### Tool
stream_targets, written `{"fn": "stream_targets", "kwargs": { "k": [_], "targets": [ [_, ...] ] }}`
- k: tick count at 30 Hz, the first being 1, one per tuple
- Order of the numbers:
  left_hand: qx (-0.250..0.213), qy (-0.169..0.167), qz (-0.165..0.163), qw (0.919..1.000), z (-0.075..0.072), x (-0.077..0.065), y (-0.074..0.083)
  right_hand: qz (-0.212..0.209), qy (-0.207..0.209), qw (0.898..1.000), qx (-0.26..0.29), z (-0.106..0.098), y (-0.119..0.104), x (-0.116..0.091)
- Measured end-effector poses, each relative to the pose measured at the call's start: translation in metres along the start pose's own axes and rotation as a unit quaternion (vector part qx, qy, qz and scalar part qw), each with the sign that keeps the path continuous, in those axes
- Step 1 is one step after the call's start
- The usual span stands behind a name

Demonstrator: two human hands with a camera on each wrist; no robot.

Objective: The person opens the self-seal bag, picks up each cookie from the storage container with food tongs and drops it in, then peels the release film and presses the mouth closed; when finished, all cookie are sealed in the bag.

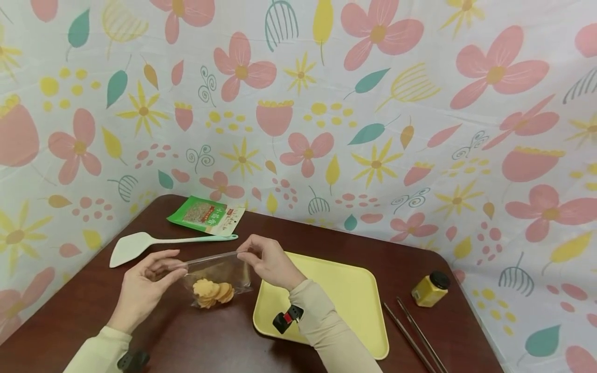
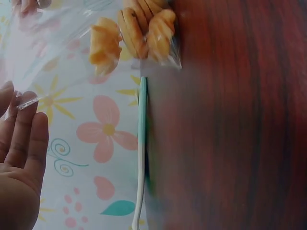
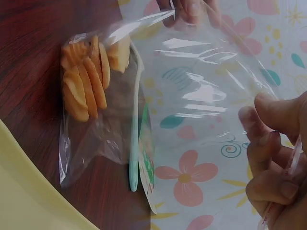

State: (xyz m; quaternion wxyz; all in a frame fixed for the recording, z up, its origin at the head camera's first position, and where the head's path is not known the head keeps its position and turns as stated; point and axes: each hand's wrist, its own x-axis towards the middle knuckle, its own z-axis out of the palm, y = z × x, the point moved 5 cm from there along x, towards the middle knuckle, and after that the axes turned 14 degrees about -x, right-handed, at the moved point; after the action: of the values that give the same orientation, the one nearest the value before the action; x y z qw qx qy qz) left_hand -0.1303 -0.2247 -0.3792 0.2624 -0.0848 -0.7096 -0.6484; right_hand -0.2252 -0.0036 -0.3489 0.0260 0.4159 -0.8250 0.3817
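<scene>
A clear plastic bag (image 1: 224,272) with several golden cookies (image 1: 211,292) in its lower part is stretched between both hands, above the table. My left hand (image 1: 142,290) pinches one upper corner between thumb and fingers. The other upper corner is pinched by my right hand (image 1: 268,261). In the right wrist view, a thin whitish strip (image 3: 292,165) with reddish marks lies across the curled right fingers; its kind cannot be made out. The cookies (image 3: 86,86) stand bunched on one side of the bag there.
A spatula (image 1: 132,246) with a pale green handle lies behind the left hand, near a green and white packet (image 1: 202,215). Under the right forearm sits a yellow tray (image 1: 359,300). Metal chopsticks (image 1: 412,331) and a black-capped yellow jar (image 1: 430,290) are at the right.
</scene>
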Motion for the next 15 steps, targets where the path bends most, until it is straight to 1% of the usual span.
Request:
{"fn": "stream_targets", "kwargs": {
  "k": [2,5,7,9,12,15],
  "targets": [
    [0.005,0.0,0.0,1.0,0.0,-0.001,0.0,0.009,0.008,1.0,0.002,-0.002,-0.002,-0.001],
    [0.009,0.007,0.003,0.9999,-0.001,-0.001,0.003,0.02,0.021,1.0,-0.007,0.001,0.007,0.0],
    [0.005,0.005,0.007,0.9999,-0.001,0.0,0.004,0.02,0.028,0.999,-0.007,0.005,0.015,0.002],
    [0.001,0.0,0.011,0.9999,-0.001,0.001,0.004,0.012,0.035,0.999,-0.001,0.006,0.018,0.004],
    [-0.012,-0.01,0.016,0.9997,-0.002,0.0,-0.002,0.0,0.041,0.999,0.016,0.006,0.016,0.005],
    [-0.021,-0.014,0.017,0.9995,-0.005,0.0,-0.014,-0.007,0.041,0.999,0.025,0.005,0.011,0.005]
  ]
}}
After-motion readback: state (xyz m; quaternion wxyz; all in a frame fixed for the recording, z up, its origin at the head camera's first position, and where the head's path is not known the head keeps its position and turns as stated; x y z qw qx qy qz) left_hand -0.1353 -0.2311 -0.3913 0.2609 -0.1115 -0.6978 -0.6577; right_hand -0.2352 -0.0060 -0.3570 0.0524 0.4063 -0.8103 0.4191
